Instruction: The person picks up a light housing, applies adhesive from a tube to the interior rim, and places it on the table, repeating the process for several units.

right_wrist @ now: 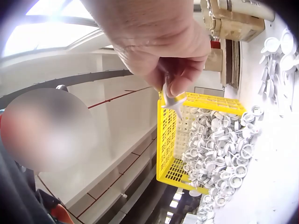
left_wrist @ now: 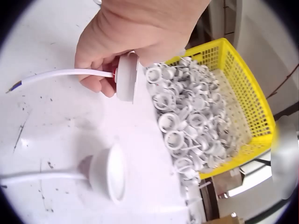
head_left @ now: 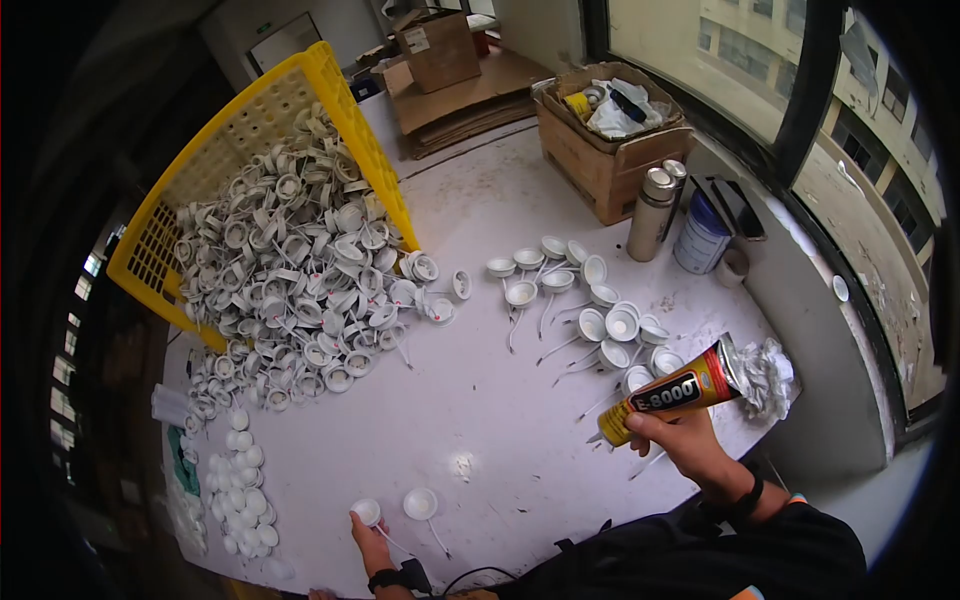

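My left hand [head_left: 373,548] grips a small white round cup-shaped fitting [head_left: 367,512] low over the front of the table. In the left wrist view, a white wire [left_wrist: 60,72] with a bare dark tip runs from the red-ringed base of that fitting. A second white fitting [head_left: 420,502] with its wire lies just right of that hand. My right hand [head_left: 690,448] holds a yellow and black E-8000 glue tube [head_left: 680,392] near its neck, its crumpled silver end raised to the right. The tube's pale nozzle [right_wrist: 174,102] is uncapped and points down-left.
A yellow crate [head_left: 410,215] on its side spills many white fittings [head_left: 300,260] at the left. White domed caps [head_left: 243,490] cluster front left. Wired fittings [head_left: 622,321] lie to the right, before a metal flask [head_left: 651,215], a blue tub [head_left: 702,238] and a cardboard box [head_left: 585,165].
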{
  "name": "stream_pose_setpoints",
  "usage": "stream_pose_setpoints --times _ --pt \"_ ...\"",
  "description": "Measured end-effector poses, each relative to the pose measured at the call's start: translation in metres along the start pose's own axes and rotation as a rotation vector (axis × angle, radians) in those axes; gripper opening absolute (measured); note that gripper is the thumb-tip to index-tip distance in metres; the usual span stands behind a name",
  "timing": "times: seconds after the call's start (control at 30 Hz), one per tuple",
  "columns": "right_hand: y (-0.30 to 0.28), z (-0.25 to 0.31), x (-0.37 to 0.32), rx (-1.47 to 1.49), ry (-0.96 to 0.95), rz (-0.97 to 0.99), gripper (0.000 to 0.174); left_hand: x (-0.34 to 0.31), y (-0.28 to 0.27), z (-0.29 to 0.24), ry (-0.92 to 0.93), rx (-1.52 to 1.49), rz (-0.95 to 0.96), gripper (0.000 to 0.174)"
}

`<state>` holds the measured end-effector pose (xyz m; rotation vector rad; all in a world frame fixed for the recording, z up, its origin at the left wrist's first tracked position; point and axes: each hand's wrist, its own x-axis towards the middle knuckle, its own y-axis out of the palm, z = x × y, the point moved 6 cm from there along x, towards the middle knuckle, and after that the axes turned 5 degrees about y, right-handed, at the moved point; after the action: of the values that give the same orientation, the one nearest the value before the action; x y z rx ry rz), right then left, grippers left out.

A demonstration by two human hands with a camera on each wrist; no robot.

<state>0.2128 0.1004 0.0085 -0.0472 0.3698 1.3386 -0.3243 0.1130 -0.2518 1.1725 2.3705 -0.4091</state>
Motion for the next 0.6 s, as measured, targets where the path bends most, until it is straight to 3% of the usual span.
stream_pose_setpoints --times 0.13,0.2,0.23,0.3,0.37,0.43,0.5,0.6 --pt "-0.001 -0.001 0.005 0.012 0.024 -0.028 0.021 0.027 -0.007 0.018 -0.028 0.075 -0.097 0.044" --pt "-0.004 -0.002 0.009 0.041 0.036 -0.039 0.021 0.052 -0.014 0.015 0.180 0.153 -0.076 0.040" --pt "-0.005 -0.003 0.011 0.059 0.039 -0.035 0.020 0.035 0.003 0.001 0.178 0.161 -0.079 0.040" --pt "-0.008 -0.006 0.019 0.084 0.047 -0.028 0.018 -0.025 0.038 -0.070 0.637 0.916 -0.723 0.036" --pt "-0.012 -0.010 0.028 0.176 0.061 -0.019 0.019 -0.047 0.110 -0.091 0.861 0.276 -0.217 0.031" --pt "-0.014 -0.014 0.040 0.225 0.068 -0.020 0.019 -0.099 0.205 -0.110 0.612 0.331 0.202 0.025" --pt "-0.019 -0.016 0.051 0.272 0.068 -0.016 0.020 -0.119 0.286 -0.096 0.427 0.292 0.543 0.024" --pt "-0.027 -0.019 0.065 0.314 0.112 -0.019 0.017 -0.111 0.387 -0.073 0.427 0.330 0.687 0.025"
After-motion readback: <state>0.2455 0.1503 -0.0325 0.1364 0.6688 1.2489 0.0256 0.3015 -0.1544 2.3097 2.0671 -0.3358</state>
